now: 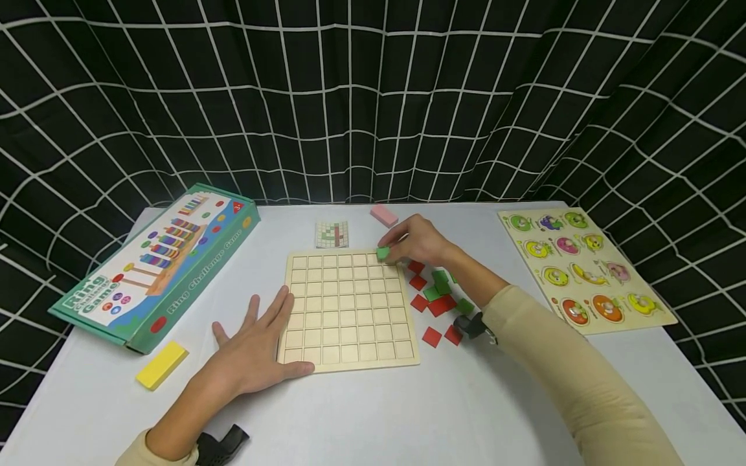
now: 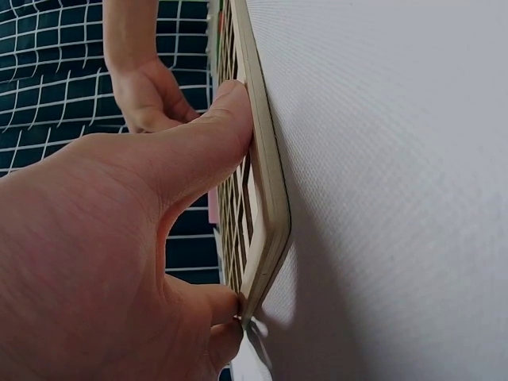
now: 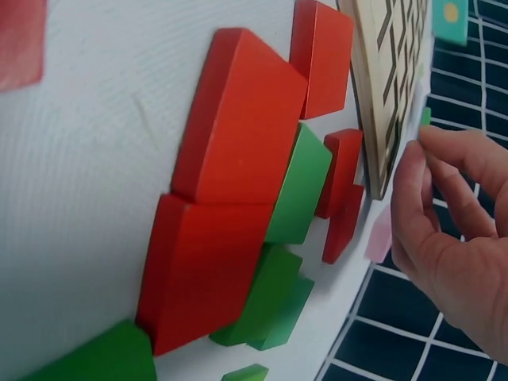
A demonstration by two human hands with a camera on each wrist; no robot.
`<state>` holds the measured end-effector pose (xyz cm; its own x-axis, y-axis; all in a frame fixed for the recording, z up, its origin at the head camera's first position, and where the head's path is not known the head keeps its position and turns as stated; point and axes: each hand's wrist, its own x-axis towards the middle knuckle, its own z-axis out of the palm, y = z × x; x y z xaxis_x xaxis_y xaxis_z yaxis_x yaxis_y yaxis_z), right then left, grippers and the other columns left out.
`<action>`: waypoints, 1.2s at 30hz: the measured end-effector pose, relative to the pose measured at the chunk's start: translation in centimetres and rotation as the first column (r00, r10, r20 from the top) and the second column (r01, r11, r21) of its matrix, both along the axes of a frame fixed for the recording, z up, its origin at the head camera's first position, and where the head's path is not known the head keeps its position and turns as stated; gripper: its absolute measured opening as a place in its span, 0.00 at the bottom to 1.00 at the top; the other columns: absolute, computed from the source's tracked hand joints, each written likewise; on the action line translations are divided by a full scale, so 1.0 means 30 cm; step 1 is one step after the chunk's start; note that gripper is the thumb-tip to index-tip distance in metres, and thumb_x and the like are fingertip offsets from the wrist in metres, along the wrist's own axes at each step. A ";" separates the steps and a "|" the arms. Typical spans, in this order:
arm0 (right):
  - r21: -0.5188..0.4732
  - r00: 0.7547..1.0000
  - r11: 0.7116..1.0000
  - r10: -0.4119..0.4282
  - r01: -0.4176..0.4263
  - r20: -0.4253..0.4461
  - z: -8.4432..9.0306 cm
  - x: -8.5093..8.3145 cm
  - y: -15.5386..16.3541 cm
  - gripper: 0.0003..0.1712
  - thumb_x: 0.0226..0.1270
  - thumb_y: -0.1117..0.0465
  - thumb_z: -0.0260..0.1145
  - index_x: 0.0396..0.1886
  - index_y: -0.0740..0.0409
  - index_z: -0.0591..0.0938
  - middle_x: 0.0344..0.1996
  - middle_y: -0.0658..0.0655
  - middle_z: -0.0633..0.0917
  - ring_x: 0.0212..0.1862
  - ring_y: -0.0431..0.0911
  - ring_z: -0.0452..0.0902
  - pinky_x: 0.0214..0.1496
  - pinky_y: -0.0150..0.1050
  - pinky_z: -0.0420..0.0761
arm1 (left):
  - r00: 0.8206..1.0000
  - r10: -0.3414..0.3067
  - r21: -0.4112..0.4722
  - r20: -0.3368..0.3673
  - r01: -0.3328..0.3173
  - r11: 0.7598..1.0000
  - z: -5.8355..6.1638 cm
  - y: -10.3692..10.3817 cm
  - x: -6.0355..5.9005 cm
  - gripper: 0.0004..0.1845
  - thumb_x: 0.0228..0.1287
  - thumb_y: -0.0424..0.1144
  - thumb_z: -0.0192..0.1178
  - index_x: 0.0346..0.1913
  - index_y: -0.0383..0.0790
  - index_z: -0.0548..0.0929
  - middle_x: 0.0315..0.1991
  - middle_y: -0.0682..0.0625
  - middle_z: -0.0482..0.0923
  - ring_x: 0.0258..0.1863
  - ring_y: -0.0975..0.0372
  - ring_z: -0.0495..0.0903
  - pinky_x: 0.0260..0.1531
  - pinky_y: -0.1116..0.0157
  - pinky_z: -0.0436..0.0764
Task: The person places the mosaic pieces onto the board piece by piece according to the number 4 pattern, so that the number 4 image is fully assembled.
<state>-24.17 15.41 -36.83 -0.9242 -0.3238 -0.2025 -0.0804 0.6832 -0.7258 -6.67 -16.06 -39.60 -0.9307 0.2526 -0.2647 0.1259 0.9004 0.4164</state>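
Right hand (image 1: 416,241) pinched a green tile (image 1: 382,253) between thumb and fingertips, right over the far right corner of the grid board (image 1: 348,310). Left hand (image 1: 256,346) lay flat, fingers spread, thumb pressing the board's near left corner on the tabletop (image 1: 408,414). Red and green tiles (image 1: 437,301) sat scattered just right of the board.

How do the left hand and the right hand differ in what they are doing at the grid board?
The left hand lies flat with spread fingers, pressing the near left corner of the grid board; the right hand is curled, pinching a green tile. The left hand sits at the near edge; the right hand is at the far right corner. Both are at the board's edges.
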 end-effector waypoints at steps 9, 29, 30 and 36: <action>0.017 1.000 1.000 0.012 -0.012 -0.002 -0.006 -0.001 -0.027 0.13 0.58 0.68 0.75 0.45 0.58 0.93 0.43 0.58 0.89 0.45 0.49 0.80 0.42 0.36 0.82 | 1.000 0.005 -0.001 0.005 -0.005 1.000 0.001 0.001 0.001 0.69 0.49 0.76 0.69 0.85 0.45 0.47 0.87 0.49 0.38 0.82 0.32 0.37 0.55 0.12 0.33; 0.017 0.998 0.998 0.055 -0.055 0.001 0.001 0.000 -0.099 0.15 0.55 0.68 0.77 0.44 0.58 0.93 0.41 0.56 0.91 0.47 0.48 0.81 0.48 0.38 0.79 | 1.000 0.005 -0.007 0.013 -0.005 1.000 0.007 0.004 0.003 0.69 0.50 0.76 0.69 0.85 0.44 0.47 0.87 0.49 0.38 0.82 0.32 0.36 0.55 0.12 0.33; 0.023 0.998 0.998 0.060 -0.060 0.000 0.000 -0.002 -0.103 0.15 0.55 0.68 0.77 0.44 0.58 0.93 0.41 0.56 0.91 0.48 0.48 0.81 0.49 0.38 0.79 | 1.000 0.005 -0.007 0.014 -0.005 1.000 0.007 0.003 0.002 0.69 0.50 0.76 0.69 0.85 0.45 0.47 0.87 0.49 0.38 0.82 0.32 0.36 0.55 0.12 0.33; 0.033 0.997 0.996 0.078 -0.077 -0.011 0.004 -0.003 -0.129 0.15 0.54 0.69 0.76 0.43 0.58 0.93 0.41 0.55 0.91 0.46 0.48 0.81 0.48 0.38 0.79 | 1.000 0.006 -0.005 0.014 -0.006 1.000 0.006 0.002 0.001 0.69 0.50 0.76 0.69 0.86 0.45 0.47 0.87 0.49 0.38 0.82 0.32 0.37 0.56 0.12 0.33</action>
<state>-24.26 11.55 -36.72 -0.8991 -0.3882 -0.2025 -0.1430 0.6974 -0.7022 -6.63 -15.99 -39.42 -0.9282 0.2455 -0.2794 0.1145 0.9033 0.4135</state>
